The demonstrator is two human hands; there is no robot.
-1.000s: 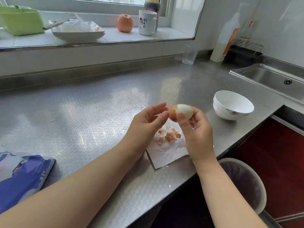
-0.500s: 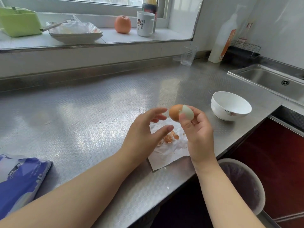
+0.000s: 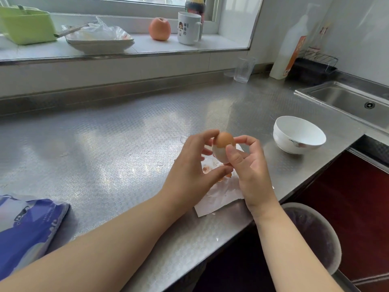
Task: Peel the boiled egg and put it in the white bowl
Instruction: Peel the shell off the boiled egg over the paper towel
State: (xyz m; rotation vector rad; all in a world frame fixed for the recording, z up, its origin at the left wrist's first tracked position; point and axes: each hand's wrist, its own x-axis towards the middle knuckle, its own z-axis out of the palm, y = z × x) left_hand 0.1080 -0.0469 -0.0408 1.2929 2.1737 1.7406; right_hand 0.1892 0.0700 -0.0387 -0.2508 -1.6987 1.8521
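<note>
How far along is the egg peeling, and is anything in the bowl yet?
Roughly half done. The lower part of the egg shows bare white, and brown shell bits lie on the paper below. In hand: the right hand holds the egg while the left hand touches its shell-covered top. Left: remove the brown cap, then put the egg in the white bowl, which is empty.

Egg (image 3: 223,146) brown-shelled above, white below, white bowl (image 3: 299,134), embossed silver counter (image 3: 105,140)

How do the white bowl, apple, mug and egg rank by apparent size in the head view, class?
1. white bowl
2. mug
3. apple and egg: look alike, and the egg is nearer, so unranked.
</note>
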